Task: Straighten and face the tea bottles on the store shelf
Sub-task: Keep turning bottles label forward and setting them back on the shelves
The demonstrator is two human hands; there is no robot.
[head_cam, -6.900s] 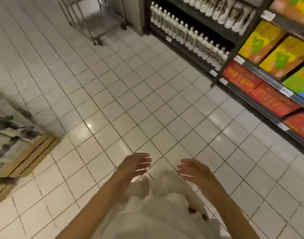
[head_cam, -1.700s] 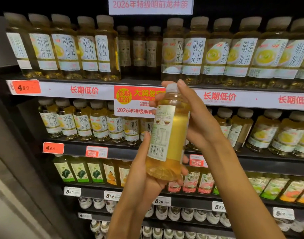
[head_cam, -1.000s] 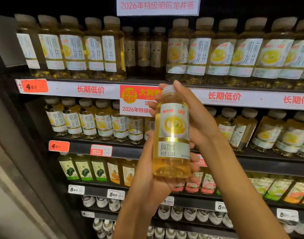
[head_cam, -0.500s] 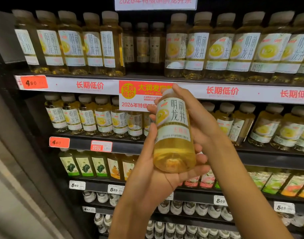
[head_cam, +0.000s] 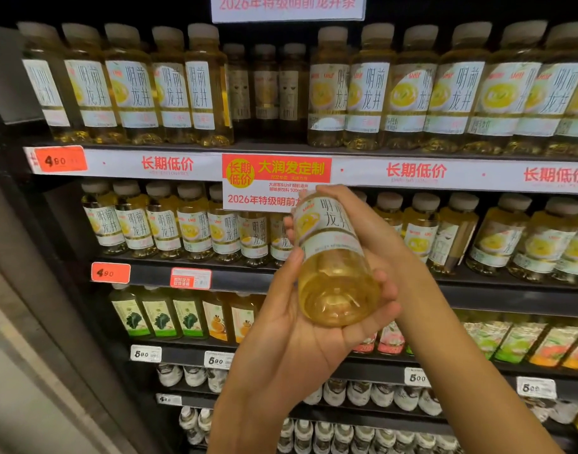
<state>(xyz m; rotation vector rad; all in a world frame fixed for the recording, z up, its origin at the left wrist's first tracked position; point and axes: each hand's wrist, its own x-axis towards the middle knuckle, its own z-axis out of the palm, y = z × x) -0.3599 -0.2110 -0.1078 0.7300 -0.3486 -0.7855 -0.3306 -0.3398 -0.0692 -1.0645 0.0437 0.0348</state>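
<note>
Dark store shelves (head_cam: pixel 195 278) with white and red price strips carry rows of pale yellow tea bottles. In front of the second shelf, one clear plastic tea bottle with a white label (head_cam: pixel 333 257) is held between both hands: the left hand (head_cam: pixel 300 335) cups its base, the right hand (head_cam: pixel 356 217) wraps the neck. Each grip is closed on it. Its long axis leans, cap away toward the shelf (base nearest the camera), label facing outward, beside an apparent gap in that row.
</note>
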